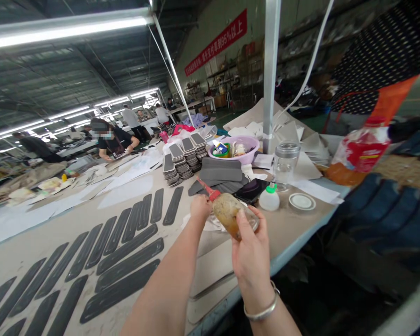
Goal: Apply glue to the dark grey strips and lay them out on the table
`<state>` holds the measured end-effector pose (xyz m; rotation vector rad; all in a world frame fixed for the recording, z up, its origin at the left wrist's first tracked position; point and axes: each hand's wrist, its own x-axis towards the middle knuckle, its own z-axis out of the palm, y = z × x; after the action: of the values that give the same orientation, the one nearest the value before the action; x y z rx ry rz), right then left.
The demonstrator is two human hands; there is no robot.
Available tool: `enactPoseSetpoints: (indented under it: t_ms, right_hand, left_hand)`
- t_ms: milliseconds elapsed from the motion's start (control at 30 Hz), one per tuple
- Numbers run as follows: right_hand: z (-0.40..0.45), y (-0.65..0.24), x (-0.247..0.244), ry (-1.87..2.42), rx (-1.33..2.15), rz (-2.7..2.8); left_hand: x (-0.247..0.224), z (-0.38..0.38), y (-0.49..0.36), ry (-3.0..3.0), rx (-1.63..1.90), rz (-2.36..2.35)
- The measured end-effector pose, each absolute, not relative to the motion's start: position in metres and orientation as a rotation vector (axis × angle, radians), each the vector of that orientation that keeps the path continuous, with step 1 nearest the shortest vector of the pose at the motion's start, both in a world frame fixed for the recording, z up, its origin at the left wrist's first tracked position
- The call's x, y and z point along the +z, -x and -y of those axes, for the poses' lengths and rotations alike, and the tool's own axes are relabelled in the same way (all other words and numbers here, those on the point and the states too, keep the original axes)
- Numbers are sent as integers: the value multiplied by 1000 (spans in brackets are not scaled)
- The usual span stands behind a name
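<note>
A stained, yellowish glue bottle (227,215) with a red nozzle is tilted above the table, nozzle pointing up and to the left. My right hand (249,235) is wrapped round its lower end. Close to the red nozzle is my left hand (200,208), its fingers curled; what they grip, if anything, is hidden. Many long dark strips (128,255) with rounded ends lie in rows on the table to the left. Behind the bottle are a loose pile of dark grey pieces (221,170) and stacks of light-edged pads (177,161).
Right of the bottle stand a green-capped white bottle (269,199), a glass jar (286,163) and a round lid (302,202). A purple basin (247,156) and a metal post (270,70) are behind. A person (115,140) leans over the table's far side.
</note>
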<state>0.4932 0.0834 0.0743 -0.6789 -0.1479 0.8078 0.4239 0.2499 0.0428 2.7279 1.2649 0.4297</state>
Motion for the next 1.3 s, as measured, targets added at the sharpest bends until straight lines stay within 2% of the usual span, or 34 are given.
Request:
enactPoseSetpoints:
  t_ms: [133,267,467,633,733,900,1067,1300]
  right_hand:
    - [-84,-491,75,721,791,179]
    - [-85,-483,73,758,807,214]
    - [-79,-456,61,841,872,426]
    - [-63,-417,47,1006,938,803]
    - [-49,-390,42,1131,935,1071]
    - [-27,-345,30,1212,925,1419]
    - [-11,-315,16,1106,799,1722]
    - [-3,-295,11,880,685,1918]
  left_hand:
    - [66,-218,-369,-2660,488,-1504]
    - [81,-147,-278,-2826,488,-1220]
    - [62,-39,-133,-3071,313,-1179]
    - [44,13,-62,-2970,94,-1378]
    - [30,32,-39,-2848,82,-1487]
    - [7,51,-27,-2665,373,-1727]
    - [7,60,-30,-2550,492,-1785]
    - [6,66,-30,-2552,420,-1711]
